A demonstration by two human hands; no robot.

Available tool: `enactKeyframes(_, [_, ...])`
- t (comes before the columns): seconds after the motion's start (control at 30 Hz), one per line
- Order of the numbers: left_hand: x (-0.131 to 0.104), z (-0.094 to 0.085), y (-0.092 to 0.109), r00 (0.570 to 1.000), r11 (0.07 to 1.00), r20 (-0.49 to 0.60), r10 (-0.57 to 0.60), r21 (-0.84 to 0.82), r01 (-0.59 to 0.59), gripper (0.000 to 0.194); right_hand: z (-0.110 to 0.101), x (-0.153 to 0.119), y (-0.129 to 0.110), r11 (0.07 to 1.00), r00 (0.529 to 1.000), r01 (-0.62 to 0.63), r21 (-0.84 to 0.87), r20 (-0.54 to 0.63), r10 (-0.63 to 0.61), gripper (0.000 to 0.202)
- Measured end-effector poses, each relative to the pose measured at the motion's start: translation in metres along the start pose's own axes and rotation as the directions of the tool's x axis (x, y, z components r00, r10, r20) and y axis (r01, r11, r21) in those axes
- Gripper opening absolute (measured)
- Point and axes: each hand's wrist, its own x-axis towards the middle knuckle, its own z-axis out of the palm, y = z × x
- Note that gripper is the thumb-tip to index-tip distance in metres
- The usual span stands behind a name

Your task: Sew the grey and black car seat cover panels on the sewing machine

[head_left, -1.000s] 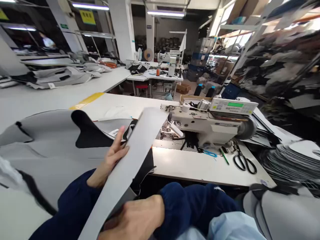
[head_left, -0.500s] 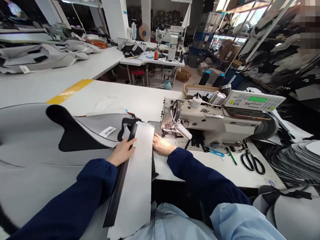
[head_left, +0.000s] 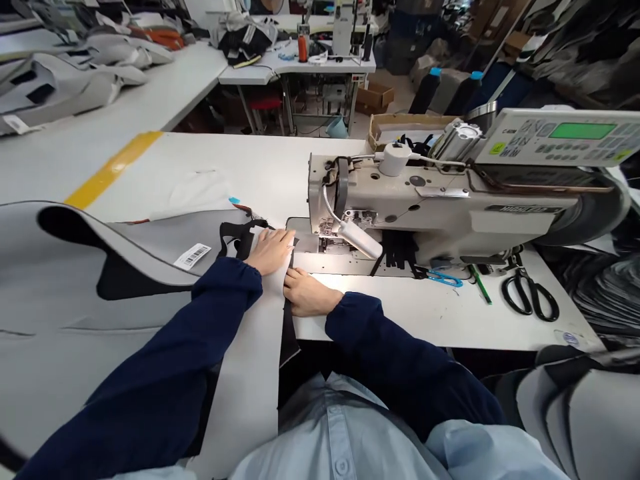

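A long light-grey fabric strip [head_left: 250, 380] runs from my lap up to the sewing machine [head_left: 450, 213], with dark material under its right edge. My left hand [head_left: 271, 251] lies flat on the strip's upper end, fingers stretched to the right. At the strip's right edge my right hand [head_left: 311, 293] has its fingers curled over the edge; its thumb is hidden. A large grey fabric panel [head_left: 150, 250] with a black underside and a barcode label [head_left: 192, 256] spreads to the left. The machine's needle area, lit by a small white lamp [head_left: 361, 240], is just right of my hands.
Blue-handled snips [head_left: 445, 279], a green pen [head_left: 481, 285] and black scissors [head_left: 530, 297] lie right on the white table [head_left: 380, 320]. Stacked grey pieces [head_left: 600, 407] stand at the lower right. Yellow tape [head_left: 117, 167] crosses the table at the left.
My left hand has moved from the strip's left edge up and across onto its top end. The right hand has shifted slightly left and down. The view has tilted down, closer to the machine.
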Motion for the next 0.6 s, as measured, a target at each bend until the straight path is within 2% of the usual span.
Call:
enactKeyframes(0.1, [0.002, 0.003, -0.009, 1.000, 1.000, -0.024, 0.009, 0.030, -0.008, 0.044, 0.001, 0.002, 0.001, 1.000, 1.000, 0.002, -0.009, 0.008, -0.001, 0.025])
enactKeyframes(0.2, [0.004, -0.004, -0.011, 1.000, 0.990, -0.018, 0.011, 0.142, -0.008, 0.053, 0.003, 0.010, 0.004, 0.999, 0.999, -0.046, -0.011, -0.003, 0.046, 0.023])
enactKeyframes(0.3, [0.013, -0.015, -0.007, 1.000, 0.971, 0.018, 0.003, 0.238, -0.007, 0.037, 0.002, 0.019, 0.008, 0.996, 0.996, -0.086, 0.002, -0.022, 0.086, 0.021])
enactKeyframes(0.37, [0.017, -0.022, -0.002, 0.999, 0.959, 0.031, 0.004, 0.285, -0.013, 0.026, 0.002, 0.016, 0.004, 0.996, 0.996, -0.081, 0.035, -0.038, 0.082, 0.022])
enactKeyframes(0.5, [0.010, -0.019, 0.020, 0.996, 0.946, 0.064, 0.059, 0.314, -0.076, 0.033, 0.012, -0.028, -0.026, 0.990, 0.992, -0.106, 0.092, -0.052, 0.111, 0.021])
enactKeyframes(0.57, [0.002, -0.009, 0.034, 0.994, 0.953, 0.057, 0.095, 0.283, -0.107, 0.035, 0.021, -0.056, -0.045, 0.975, 0.976, -0.189, 0.120, -0.083, 0.200, 0.020])
enactKeyframes(0.6, [-0.002, -0.003, 0.040, 0.993, 0.957, 0.041, 0.114, 0.263, -0.121, 0.034, 0.025, -0.068, -0.053, 0.950, 0.950, -0.272, 0.151, -0.118, 0.290, 0.022])
